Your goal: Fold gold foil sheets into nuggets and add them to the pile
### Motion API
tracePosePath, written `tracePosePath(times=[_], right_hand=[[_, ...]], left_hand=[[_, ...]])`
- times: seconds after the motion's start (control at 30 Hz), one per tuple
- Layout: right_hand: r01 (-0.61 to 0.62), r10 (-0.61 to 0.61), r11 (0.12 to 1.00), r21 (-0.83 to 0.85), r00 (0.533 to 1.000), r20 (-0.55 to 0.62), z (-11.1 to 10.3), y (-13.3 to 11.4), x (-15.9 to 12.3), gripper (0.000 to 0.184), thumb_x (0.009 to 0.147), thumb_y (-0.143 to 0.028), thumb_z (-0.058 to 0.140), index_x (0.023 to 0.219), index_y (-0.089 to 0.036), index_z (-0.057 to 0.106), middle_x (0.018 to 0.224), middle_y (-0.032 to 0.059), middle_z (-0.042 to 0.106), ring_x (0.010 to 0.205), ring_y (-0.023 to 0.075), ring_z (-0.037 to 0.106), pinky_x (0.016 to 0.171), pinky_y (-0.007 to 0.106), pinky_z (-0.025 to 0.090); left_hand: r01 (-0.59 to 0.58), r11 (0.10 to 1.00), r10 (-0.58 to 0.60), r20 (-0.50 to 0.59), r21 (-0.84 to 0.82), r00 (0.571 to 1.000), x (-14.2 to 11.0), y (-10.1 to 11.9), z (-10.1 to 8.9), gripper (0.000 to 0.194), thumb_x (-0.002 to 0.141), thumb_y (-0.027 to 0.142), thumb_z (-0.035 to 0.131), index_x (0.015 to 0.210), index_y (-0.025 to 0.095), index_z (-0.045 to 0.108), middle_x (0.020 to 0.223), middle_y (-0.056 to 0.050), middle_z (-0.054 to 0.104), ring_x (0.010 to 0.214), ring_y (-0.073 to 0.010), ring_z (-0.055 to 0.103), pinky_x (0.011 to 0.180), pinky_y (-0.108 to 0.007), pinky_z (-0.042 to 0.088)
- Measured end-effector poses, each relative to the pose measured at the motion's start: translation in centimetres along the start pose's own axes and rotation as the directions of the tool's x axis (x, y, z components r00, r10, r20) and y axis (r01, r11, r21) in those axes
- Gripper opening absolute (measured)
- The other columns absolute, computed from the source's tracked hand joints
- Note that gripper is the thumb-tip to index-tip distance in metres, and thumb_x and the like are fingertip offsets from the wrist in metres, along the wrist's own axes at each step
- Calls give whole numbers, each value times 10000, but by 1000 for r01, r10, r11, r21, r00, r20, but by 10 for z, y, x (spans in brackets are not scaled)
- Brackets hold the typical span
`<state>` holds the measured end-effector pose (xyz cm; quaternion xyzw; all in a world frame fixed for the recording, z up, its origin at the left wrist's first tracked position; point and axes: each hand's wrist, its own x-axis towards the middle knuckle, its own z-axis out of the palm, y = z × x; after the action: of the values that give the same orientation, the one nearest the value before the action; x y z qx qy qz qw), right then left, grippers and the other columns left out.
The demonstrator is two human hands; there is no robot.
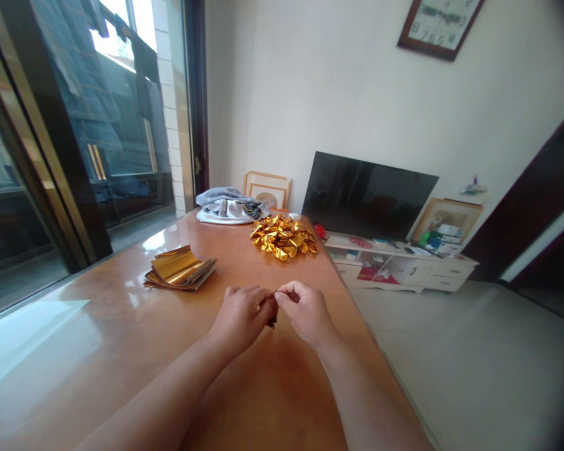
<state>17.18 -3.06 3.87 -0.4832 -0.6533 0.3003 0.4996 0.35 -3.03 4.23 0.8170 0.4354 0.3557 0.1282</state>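
Observation:
My left hand (244, 311) is closed on a small piece of gold foil paper (272, 315), which looks dark and folded where it shows below the fingers. At its top edge, my right hand (306, 311) pinches the same piece between thumb and forefinger. Most of the foil is hidden by the hands. Left of them lies a stack of gold foil sheets (181, 269), its upper sheets curling. Beyond the hands is a heap of shiny folded gold foil pieces (284, 238).
The glossy wooden table (136, 351) ends along its right edge, with floor beyond. Grey cloth (230, 207) lies at the far end. A television (369, 194) stands on a low white cabinet (418, 272). Glass doors (117, 113) are at left; a wall clock (439, 25) hangs above.

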Motion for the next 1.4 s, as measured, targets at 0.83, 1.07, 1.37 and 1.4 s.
tracePosePath(times=[0.83, 1.07, 1.37, 1.4], right_hand=[[-91, 90, 995, -37, 996, -27, -1, -11, -2, 171, 806, -304, 574, 720, -182, 659, 664, -8, 639, 630, 146, 548, 577, 241, 407], [-66, 64, 997, -47, 998, -28, 0, -5, -1, 140, 790, -303, 590, 710, -192, 621, 652, -14, 621, 607, 141, 535, 579, 243, 411], [79, -131, 909, -410, 986, -101, 2, -5, -6, 123, 805, -226, 563, 684, -225, 541, 655, -6, 606, 623, 152, 532, 585, 260, 349], [94, -147, 899, -427, 985, -92, 3, -6, -7, 123, 803, -217, 563, 683, -226, 535, 664, -3, 608, 629, 153, 531, 590, 260, 349]], left_hand=[[67, 978, -62, 30, -199, 998, 0, 1, 3, 274, 906, 234, 489, 700, 215, 669, 690, 11, 740, 671, -164, 678, 675, -251, 440], [49, 989, -46, 23, -142, 999, 0, -1, 4, 269, 913, 263, 496, 710, 219, 668, 708, -5, 728, 683, -165, 659, 678, -258, 423], [-24, 990, 22, 16, 142, 1000, -1, 4, 2, 295, 953, 294, 467, 738, 212, 651, 746, -9, 723, 717, -164, 634, 805, -327, 332], [-25, 988, 23, 17, 154, 1000, -2, 4, 2, 294, 953, 298, 468, 740, 211, 651, 751, -15, 721, 719, -167, 632, 795, -329, 324]])
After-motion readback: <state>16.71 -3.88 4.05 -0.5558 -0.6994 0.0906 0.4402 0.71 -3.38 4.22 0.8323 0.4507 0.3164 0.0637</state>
